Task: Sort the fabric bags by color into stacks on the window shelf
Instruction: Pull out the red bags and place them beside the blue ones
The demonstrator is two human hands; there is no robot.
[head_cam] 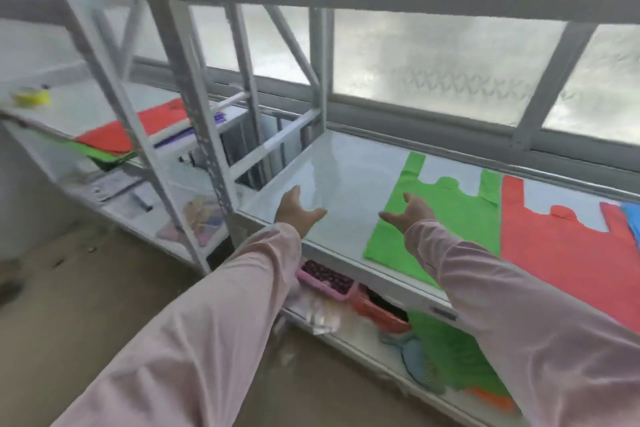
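A green fabric bag (446,215) lies flat on the white window shelf (343,177), handles toward the window. Right of it lies a red bag (561,253), and a blue bag (632,218) shows at the frame's right edge. My right hand (410,213) hovers open over the green bag's left side, holding nothing. My left hand (299,213) is open above the bare shelf, left of the green bag. On the neighbouring shelf at left, a pile holds a red bag (138,130) over a green bag (100,154), with a purple bag (194,130) beside it.
Grey rack uprights (204,135) stand between the two shelves. A yellow tape roll (33,97) sits far left. Below the window shelf are a pink tray (325,279), an orange tray (377,310) and more green cloth (446,354).
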